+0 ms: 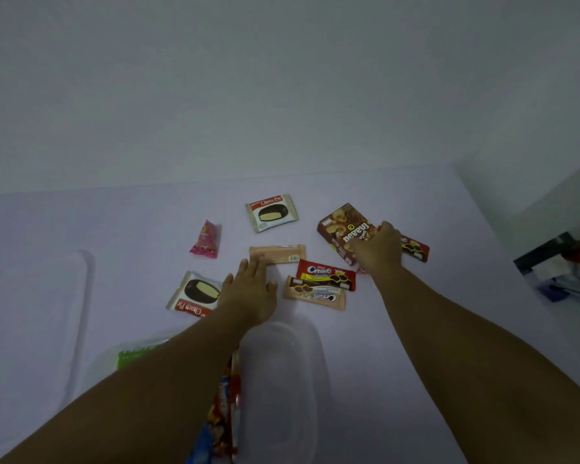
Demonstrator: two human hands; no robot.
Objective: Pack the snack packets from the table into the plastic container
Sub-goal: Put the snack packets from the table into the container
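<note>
Two-handed pick-up stage of the packing task. We placed the right grip (379, 249) on the near end of the brown box (344, 231), fingers curled down over its edge; whether the thumb had closed beneath we could not tell, since the back of the hand hid it. Just beyond that hand lay a red packet (416, 251), partly covered by it. We held the left grip (252, 286) flat, fingers straight and spread, fingertips touching the near edge of the beige packet (282, 253) and grasping nothing. Both forearms reached forward from the lower edge of the view, the left one crossing above the container (282, 380).

The container stood nearest us, clear-walled, with a green packet (134, 356) and some red-and-blue wrappers (225, 403) already inside; its right half appeared unfilled. Its lid (37, 296) lay on the table (114, 222) to the left.

We judged the task to be roughly a third done: a Cream-O pair (325, 283), two Choco Pies (272, 212) (195, 293) and a pink pouch (205, 241) were still loose. The next move would call for closing each hand on its item, lifting clear of neighbours, and drawing back to the container's free half. The box, being rigid, would probably need laying flat.
</note>
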